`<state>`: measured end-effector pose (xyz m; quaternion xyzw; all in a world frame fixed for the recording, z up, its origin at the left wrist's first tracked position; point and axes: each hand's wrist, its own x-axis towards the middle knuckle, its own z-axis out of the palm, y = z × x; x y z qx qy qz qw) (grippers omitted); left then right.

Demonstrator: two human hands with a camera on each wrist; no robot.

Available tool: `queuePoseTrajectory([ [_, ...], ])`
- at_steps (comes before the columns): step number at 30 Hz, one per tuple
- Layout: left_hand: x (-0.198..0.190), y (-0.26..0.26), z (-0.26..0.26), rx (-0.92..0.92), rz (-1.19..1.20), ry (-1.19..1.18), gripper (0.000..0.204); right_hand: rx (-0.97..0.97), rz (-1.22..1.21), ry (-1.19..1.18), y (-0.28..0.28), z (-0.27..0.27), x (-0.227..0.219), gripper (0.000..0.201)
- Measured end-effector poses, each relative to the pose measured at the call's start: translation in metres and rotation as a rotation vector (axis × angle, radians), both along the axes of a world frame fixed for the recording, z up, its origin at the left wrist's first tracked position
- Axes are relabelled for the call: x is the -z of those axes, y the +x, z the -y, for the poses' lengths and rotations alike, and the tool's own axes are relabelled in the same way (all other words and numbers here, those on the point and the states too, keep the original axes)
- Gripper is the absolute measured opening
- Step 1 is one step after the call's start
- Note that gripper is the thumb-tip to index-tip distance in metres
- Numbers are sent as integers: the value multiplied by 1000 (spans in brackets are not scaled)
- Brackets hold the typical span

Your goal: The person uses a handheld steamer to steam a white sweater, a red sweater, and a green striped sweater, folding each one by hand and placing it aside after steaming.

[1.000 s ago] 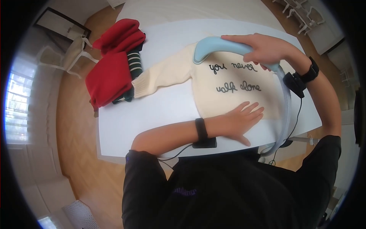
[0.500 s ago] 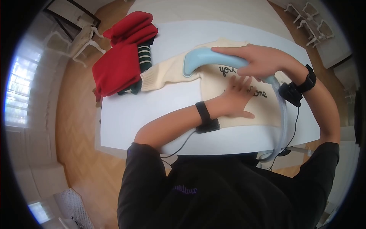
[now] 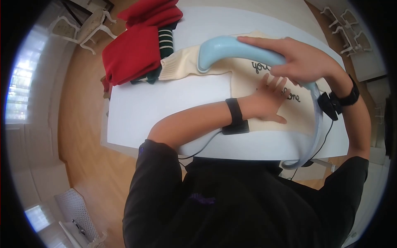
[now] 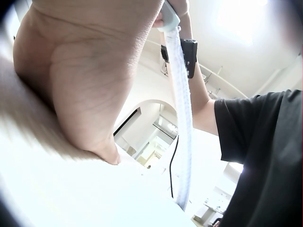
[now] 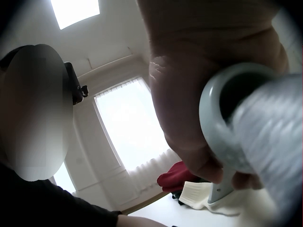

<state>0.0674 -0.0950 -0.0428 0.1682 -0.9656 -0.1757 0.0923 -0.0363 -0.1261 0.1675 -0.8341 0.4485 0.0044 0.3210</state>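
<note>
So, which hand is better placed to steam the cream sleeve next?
Probably the right hand: it grips the pale blue steamer, which reaches over the sleeve. The left hand is spread on the sweater, seemingly better suited to steadying it.

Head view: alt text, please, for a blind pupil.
A person's right hand holds a blue steamer over a cream sweater, where the left hand rests. Folded red clothes lie by one cuff on a white table.
</note>
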Motion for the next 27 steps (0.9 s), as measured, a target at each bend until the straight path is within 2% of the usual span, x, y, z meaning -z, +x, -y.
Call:
queuePoseTrajectory([
  [1,-2,3,1,-5,-5,-1,112,35,1,79,3,-10,-8,87],
  [3,-5,2,0,30,35,98,110,-100,-18,-19,-7,-7,18,86],
  [4,-8,0,0,39,34,99,110,-92,-20,-18,-2,-8,14,86],
  [6,-16,-1,1,44,134,224,109,38,-90,136,25,-6,3,85],
  [9,-16,-1,0,27,136,89,106,-16,-83,53,39,19,30,82],
  [11,-19,-1,-1,26,150,101,98,28,-92,69,54,19,19,85],
  [12,-8,-2,-2,3,68,52,101,54,-100,91,54,17,14,89],
  [14,-15,-1,-3,-2,-20,1,106,84,-64,92,40,8,8,88],
  [16,-26,-1,-1,6,173,141,108,101,-30,98,23,-6,2,87],
  [18,-11,-3,-2,3,90,79,108,164,110,116,-9,-30,-8,82],
  [19,-5,-2,-3,-5,15,13,108,67,124,-93,-24,-41,-10,83],
  [20,-7,-1,-4,-14,9,16,108,134,24,-23,-32,-53,-26,84],
  [22,-16,0,-7,-23,74,-97,106,279,-5,61,-52,-73,-32,91],
  [27,-24,-3,-18,115,179,-5,90,453,-40,205,-87,-79,-11,95],
])
